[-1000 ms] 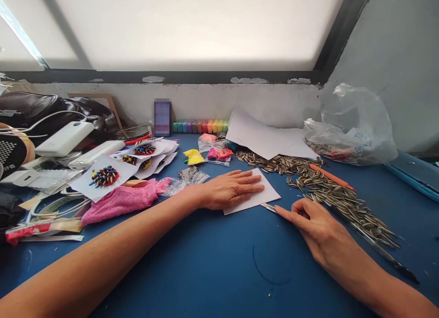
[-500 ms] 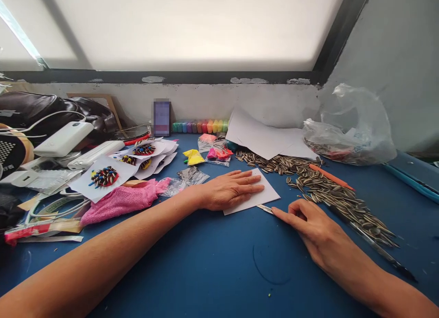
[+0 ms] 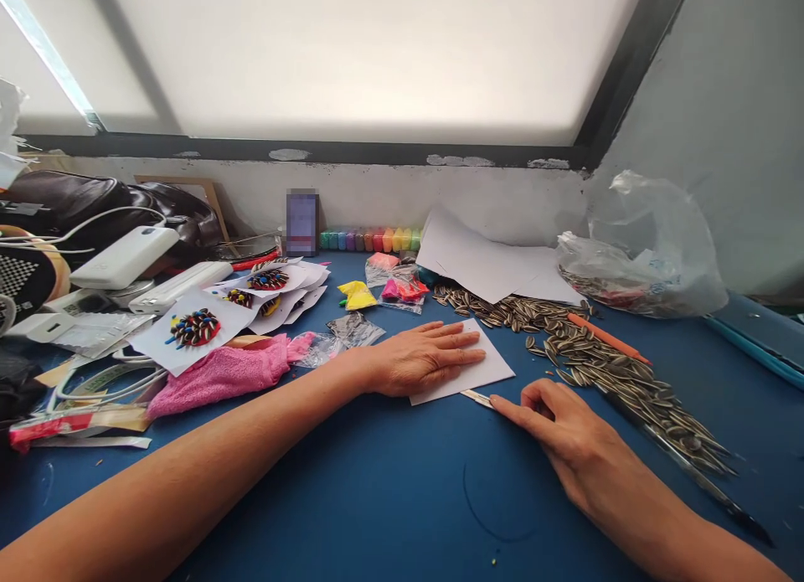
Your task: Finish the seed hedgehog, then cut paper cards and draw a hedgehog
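- White paper (image 3: pixel 494 368) x1: smooth, matte, crisp straight edges, looks folded or stacked, can't tell which. Lies flat on blue tabletop (image 3: pixel 377 498), partly hidden under L hand.
- L hand (image 3: pixel 424 360) x1: spread flat, palm down on paper, fingers straight, gripping nothing.
- R hand (image 3: pixel 565 414) x1: near side & to R of paper, fingers curled, pinching end of thin strip.
- Thin strip (image 3: pixel 477 399) x1: slim, flat, pale, blade-like; tip at paper's near edge, can't tell if under it.
- Striped seeds (image 3: pixel 646 398): hard, teardrop-shaped, loose heap R of paper, too many to count. Orange stick (image 3: pixel 609 337) x1 in it; clear pen (image 3: pixel 709 477) x1 along near edge.
- Yellow packet (image 3: pixel 358 296) x1: soft, crumpled, beyond paper, to L.
- Loose sheets (image 3: pixel 490 247), white, curled, qty unclear: beyond paper. Clay row (image 3: pixel 370 240), approx a dozen multicolor blocks: farther back, to L.
- Pink cloth (image 3: pixel 226 373) x1: fuzzy terry, well L of paper. Seed-covered card (image 3: pixel 194 328) just behind it, more stacked alongside.
- Plastic bag (image 3: pixel 659 272) x1: clear, wrinkled, far R of paper, w/ seeds inside.
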Action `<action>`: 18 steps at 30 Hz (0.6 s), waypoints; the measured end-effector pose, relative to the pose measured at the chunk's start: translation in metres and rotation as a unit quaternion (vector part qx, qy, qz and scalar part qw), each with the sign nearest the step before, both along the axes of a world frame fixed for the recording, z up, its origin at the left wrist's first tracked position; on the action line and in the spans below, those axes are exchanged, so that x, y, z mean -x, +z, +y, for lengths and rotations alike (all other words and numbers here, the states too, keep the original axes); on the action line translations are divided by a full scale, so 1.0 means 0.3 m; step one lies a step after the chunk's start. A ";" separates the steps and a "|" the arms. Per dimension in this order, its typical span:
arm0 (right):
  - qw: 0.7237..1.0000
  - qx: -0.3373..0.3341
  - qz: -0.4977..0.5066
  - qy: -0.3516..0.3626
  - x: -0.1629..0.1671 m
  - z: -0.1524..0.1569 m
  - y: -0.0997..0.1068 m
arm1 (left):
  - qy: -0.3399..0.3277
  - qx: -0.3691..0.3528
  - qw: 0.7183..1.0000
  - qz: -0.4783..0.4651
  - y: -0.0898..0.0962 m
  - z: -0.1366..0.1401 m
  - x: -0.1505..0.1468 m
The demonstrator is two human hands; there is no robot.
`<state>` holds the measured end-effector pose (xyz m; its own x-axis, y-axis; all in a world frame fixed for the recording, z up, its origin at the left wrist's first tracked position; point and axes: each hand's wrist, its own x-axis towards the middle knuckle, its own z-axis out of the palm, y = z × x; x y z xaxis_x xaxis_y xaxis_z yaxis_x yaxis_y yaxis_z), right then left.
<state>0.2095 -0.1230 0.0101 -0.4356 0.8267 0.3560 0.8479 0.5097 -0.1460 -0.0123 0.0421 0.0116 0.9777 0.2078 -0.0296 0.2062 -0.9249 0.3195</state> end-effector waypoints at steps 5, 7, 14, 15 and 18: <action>1.000 0.001 0.003 0.008 0.010 0.002 0.003 | -0.001 0.003 1.000 -0.002 0.007 -0.004 0.000; 1.000 -0.001 0.008 0.009 0.015 0.001 0.006 | -0.004 0.002 1.000 -0.004 0.006 -0.002 0.000; 1.000 0.023 0.001 0.009 0.037 0.007 0.004 | -0.006 -0.020 1.000 -0.008 -0.014 0.008 -0.004; 1.000 0.022 0.002 0.011 0.038 0.007 0.002 | -0.005 -0.020 1.000 -0.007 -0.015 0.008 -0.005; 1.000 0.019 0.007 0.012 0.040 0.004 -0.002 | -0.012 -0.023 1.000 -0.011 -0.015 0.009 -0.003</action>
